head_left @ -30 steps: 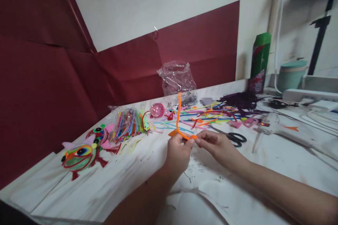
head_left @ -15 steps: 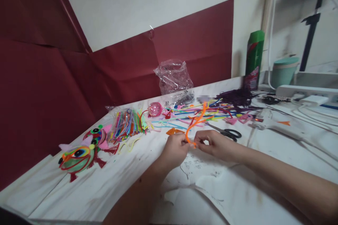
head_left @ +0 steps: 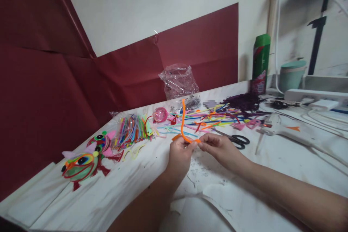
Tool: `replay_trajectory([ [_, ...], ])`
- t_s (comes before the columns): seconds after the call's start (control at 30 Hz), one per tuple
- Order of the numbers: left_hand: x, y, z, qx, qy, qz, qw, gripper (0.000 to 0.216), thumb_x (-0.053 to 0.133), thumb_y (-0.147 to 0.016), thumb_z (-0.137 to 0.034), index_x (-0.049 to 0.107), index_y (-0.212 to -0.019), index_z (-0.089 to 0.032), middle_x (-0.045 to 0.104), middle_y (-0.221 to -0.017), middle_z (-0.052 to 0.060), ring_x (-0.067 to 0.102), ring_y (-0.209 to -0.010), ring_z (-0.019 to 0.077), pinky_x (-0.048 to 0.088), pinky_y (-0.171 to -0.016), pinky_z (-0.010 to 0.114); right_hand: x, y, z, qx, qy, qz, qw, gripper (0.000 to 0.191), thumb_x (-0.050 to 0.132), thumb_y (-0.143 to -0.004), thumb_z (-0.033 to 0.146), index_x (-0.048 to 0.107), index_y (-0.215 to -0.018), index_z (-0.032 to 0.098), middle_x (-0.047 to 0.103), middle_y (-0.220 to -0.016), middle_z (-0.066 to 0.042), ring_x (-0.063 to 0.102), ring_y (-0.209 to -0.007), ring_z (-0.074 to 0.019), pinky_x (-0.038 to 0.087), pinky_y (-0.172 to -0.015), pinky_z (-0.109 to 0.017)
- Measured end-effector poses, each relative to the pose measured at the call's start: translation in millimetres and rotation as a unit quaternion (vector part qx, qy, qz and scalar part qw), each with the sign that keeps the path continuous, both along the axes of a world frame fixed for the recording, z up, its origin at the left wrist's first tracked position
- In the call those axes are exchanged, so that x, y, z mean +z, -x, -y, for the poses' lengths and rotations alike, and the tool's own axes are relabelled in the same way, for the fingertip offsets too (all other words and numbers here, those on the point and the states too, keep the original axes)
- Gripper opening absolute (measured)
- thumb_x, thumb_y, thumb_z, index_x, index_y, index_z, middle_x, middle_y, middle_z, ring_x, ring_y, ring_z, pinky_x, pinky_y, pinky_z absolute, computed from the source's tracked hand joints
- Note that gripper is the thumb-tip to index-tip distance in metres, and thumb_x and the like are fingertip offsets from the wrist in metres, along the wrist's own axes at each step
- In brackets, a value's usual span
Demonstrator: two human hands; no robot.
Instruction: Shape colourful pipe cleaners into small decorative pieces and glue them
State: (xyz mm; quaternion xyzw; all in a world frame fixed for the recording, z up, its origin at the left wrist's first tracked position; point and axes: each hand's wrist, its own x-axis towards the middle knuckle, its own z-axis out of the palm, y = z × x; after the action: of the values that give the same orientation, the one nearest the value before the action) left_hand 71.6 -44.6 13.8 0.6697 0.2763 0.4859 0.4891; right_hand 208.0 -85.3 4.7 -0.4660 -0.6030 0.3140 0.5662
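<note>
An orange pipe cleaner (head_left: 183, 119) rises from between my hands, its free end pointing up and its lower end bent sideways. My left hand (head_left: 179, 155) is closed, thumb and fingers pinching the bend. At the short bent end, my right hand (head_left: 219, 148) pinches the tip, its fingertips close to the left thumb. Just behind my left hand lies an orange piece (head_left: 176, 137), partly hidden. Black-handled scissors (head_left: 239, 140) rest beyond my right hand. Loose coloured pipe cleaners (head_left: 206, 117) are spread behind the hands.
A bag of pipe cleaners (head_left: 133, 128) and a pink clear ball (head_left: 160, 115) lie to the left of centre. Two decorated fish-like crafts (head_left: 81, 165) sit at left. A glue gun (head_left: 282, 130), power strip (head_left: 312, 98), purple strands (head_left: 241, 101) and green bottle (head_left: 261, 63) are at right.
The orange pipe cleaner has swung from leaning right to standing nearly upright further left. Its lower end now bends sideways between my fingertips. My right hand has shifted slightly.
</note>
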Motion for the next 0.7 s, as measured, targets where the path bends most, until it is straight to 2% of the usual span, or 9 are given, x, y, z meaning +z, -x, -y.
replay_trajectory([
  [0.23, 6.6, 4.7, -6.3, -0.007, -0.006, -0.091, 0.996, 0.011, 0.059, -0.067, -0.022, 0.064, -0.067, -0.012, 0.063, -0.066, 0.003, 0.054, -0.065, 0.0143, 0.043, -0.065, 0.026, 2.0, -7.9, -2.9, 0.025, -0.016, 0.059, 0.998, 0.023, 0.052, -0.076, 0.039, 0.055, -0.069, 0.018, 0.053, -0.062, 0.002, 0.048, -0.060, -0.0126, 0.038, -0.056, -0.024],
  [0.4, 10.3, 7.0, -3.8, 0.033, -0.071, -0.170, 0.982, 0.011, 0.057, -0.068, -0.022, 0.062, -0.062, -0.014, 0.060, -0.066, 0.002, 0.052, -0.067, 0.0145, 0.041, -0.065, 0.025, 2.2, -13.6, -3.6, 0.033, -0.002, 0.113, 0.993, 0.020, 0.052, -0.075, 0.034, 0.054, -0.066, 0.017, 0.050, -0.058, 0.003, 0.043, -0.054, -0.0112, 0.034, -0.052, -0.023],
  [0.53, 15.4, 9.9, -3.6, -0.005, -0.139, -0.230, 0.963, 0.012, 0.055, -0.066, -0.014, 0.054, -0.054, -0.016, 0.052, -0.060, -0.002, 0.047, -0.063, 0.0124, 0.037, -0.063, 0.023, 4.8, -16.2, -0.9, 0.047, 0.004, 0.183, 0.982, 0.020, 0.052, -0.075, 0.032, 0.055, -0.064, 0.017, 0.051, -0.060, 0.002, 0.043, -0.056, -0.0117, 0.034, -0.054, -0.025],
  [0.6, 15.8, 10.5, -4.4, -0.019, -0.143, -0.224, 0.964, 0.011, 0.055, -0.065, -0.013, 0.053, -0.054, -0.016, 0.051, -0.059, -0.002, 0.047, -0.063, 0.0123, 0.037, -0.062, 0.023, 6.1, -15.8, -0.4, 0.057, 0.017, 0.167, 0.984, 0.021, 0.053, -0.075, 0.034, 0.056, -0.064, 0.016, 0.051, -0.059, 0.002, 0.043, -0.055, -0.0115, 0.034, -0.053, -0.025],
  [0.7, 10.9, 8.5, -3.9, -0.004, -0.101, -0.142, 0.985, 0.008, 0.055, -0.069, -0.020, 0.058, -0.063, -0.015, 0.056, -0.064, 0.001, 0.051, -0.066, 0.0139, 0.040, -0.066, 0.025, 7.9, -11.9, -0.3, 0.066, 0.043, 0.074, 0.994, 0.025, 0.056, -0.072, 0.041, 0.057, -0.066, 0.017, 0.051, -0.057, 0.003, 0.045, -0.055, -0.0115, 0.035, -0.053, -0.024],
])
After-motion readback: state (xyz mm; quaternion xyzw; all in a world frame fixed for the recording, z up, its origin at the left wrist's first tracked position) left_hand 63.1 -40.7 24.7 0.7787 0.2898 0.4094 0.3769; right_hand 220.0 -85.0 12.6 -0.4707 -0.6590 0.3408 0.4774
